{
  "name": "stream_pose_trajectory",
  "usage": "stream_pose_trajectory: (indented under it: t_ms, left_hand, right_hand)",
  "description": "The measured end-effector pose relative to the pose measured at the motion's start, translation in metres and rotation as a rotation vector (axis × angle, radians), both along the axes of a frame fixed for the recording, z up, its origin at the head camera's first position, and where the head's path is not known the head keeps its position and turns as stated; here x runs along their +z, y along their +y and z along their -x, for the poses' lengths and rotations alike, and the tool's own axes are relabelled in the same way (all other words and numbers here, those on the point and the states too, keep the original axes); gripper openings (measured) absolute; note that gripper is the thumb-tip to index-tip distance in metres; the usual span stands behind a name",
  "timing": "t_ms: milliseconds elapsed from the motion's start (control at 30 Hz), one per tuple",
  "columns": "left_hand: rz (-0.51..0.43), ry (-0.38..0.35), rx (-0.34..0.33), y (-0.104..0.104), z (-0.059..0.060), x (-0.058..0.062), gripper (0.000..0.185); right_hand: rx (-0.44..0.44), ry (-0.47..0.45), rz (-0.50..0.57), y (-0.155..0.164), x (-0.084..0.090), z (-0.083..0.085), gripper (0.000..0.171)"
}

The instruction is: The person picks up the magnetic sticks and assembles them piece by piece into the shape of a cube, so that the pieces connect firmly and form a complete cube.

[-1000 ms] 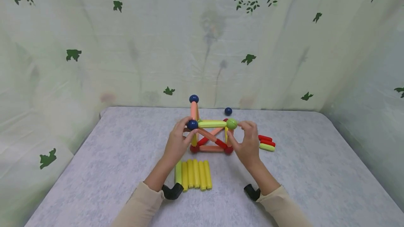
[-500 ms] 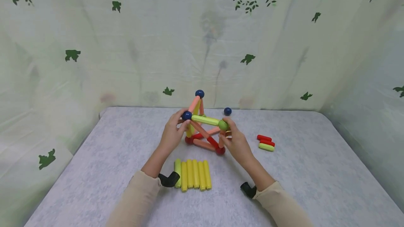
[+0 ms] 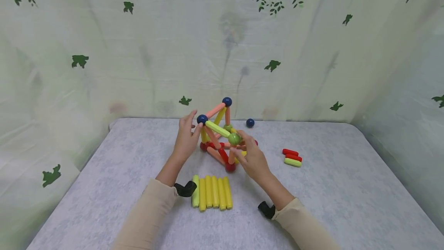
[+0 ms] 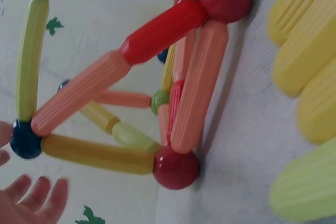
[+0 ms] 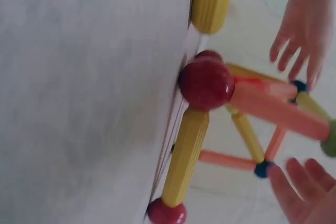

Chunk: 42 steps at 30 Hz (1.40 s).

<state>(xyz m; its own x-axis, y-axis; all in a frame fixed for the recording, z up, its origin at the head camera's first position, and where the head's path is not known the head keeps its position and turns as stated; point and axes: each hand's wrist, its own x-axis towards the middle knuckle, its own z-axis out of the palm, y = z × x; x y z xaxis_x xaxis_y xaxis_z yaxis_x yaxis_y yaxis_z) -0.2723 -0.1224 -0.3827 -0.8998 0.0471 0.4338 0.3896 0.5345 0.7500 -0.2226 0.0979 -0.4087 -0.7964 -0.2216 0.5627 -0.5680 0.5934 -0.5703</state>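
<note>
A frame of magnetic rods and balls (image 3: 216, 138) stands mid-table, built of orange, yellow, red and green rods (image 4: 105, 85). My left hand (image 3: 192, 125) is at its left side, fingers straight, the thumb touching the upper dark blue ball (image 3: 202, 119); the left wrist view shows those fingers (image 4: 37, 198) spread beside that ball (image 4: 25, 139). My right hand (image 3: 243, 146) is at the frame's near right corner, its relaxed fingers against the green ball (image 3: 234, 139). In the right wrist view its fingers (image 5: 302, 190) are extended and hold nothing.
A row of several yellow rods (image 3: 212, 191) lies in front of the frame. Two red rods and a green rod (image 3: 292, 156) lie to the right. A loose blue ball (image 3: 250, 122) sits at the back of the grey table (image 3: 329, 188). Leaf-print curtains surround it.
The frame has turned on the table, its near green-ball corner swinging left and toward me. Both hands followed it, and the left hand's fingers have straightened off the blue ball.
</note>
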Motion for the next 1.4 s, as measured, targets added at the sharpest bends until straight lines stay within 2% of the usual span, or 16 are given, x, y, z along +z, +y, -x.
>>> stream_pose_trajectory:
  t_ms: [67,167,267,400,467,567,733,900,1100,1300,1400]
  left_hand:
    - [-0.025,0.064,0.028,0.006,-0.007,0.000,0.045]
    - [-0.038,0.181,-0.014,0.020,-0.019,0.000,0.039]
    - [0.033,0.254,-0.113,0.037,-0.031,0.001,0.037]
    - [0.167,0.283,-0.222,0.057,-0.044,0.001,0.042]
    - [0.208,0.283,-0.252,0.063,-0.047,0.001,0.044]
    - [0.227,0.268,-0.258,0.068,-0.049,0.000,0.042]
    - [0.200,0.240,-0.198,0.063,-0.049,0.001,0.040]
    - [0.136,0.227,-0.152,0.049,-0.045,-0.002,0.039]
    - [0.053,0.220,-0.130,0.030,-0.040,-0.005,0.031]
    - [-0.066,0.165,-0.169,0.013,-0.038,-0.005,0.027]
    - [-0.092,0.144,-0.194,0.006,-0.038,-0.005,0.029]
  right_hand:
    - [-0.032,0.021,0.030,0.009,0.000,0.004,0.050]
    - [-0.064,-0.016,0.059,0.024,-0.001,0.018,0.039]
    - [-0.089,-0.174,0.004,0.036,-0.005,0.034,0.034]
    - [-0.098,-0.428,-0.146,0.045,-0.015,0.052,0.033]
    - [-0.089,-0.487,-0.201,0.048,-0.019,0.058,0.032]
    - [-0.082,-0.503,-0.233,0.049,-0.023,0.064,0.028]
    - [-0.088,-0.527,-0.258,0.045,-0.022,0.065,0.027]
    - [-0.057,-0.556,-0.264,0.035,-0.019,0.062,0.027]
    - [-0.038,-0.595,-0.281,0.024,-0.017,0.057,0.024]
    - [-0.006,-0.618,-0.297,0.018,-0.015,0.052,0.024]
    - [-0.004,-0.620,-0.302,0.016,-0.015,0.051,0.023]
